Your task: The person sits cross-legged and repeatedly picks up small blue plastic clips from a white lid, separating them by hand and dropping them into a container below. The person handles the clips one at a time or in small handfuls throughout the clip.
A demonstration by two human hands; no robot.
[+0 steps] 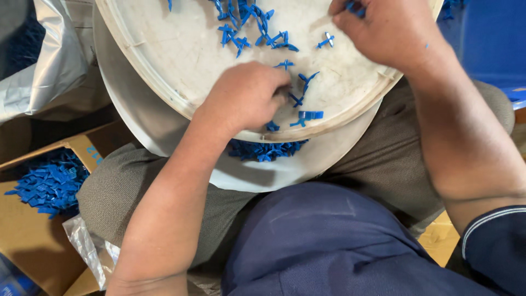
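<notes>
1. Blue plastic pieces (249, 24), small and cross-shaped, lie scattered on the round off-white tray (181, 60) that rests tilted across my lap; most cluster at the far middle, with a few strays near the tray's near rim.
2. I judge the step in hand to be sorting these pieces by hand. To do it well, I keep the tray level enough that pieces do not slide over the near rim, and I take one piece at a time rather than raking a clump.
3. My left hand (244, 98) sits knuckles-up at the near rim. Its fingers are curled inward and pressed together over a stray piece (296, 100); whether the tips actually pinch it I cannot tell, since the knuckles hide them.
4. My right hand (383, 30) works at the far right of the tray. Its fingers are bunched closed, and a bit of blue (355, 7) shows at the fingertips, so I judge it pinches one or more pieces.
5. A second pile of blue parts (263, 149) lies in the larger grey basin (159, 129) under the tray, just below the near rim.
6. A cardboard box (27, 235) at the near left holds more blue pieces (49, 183).
</notes>
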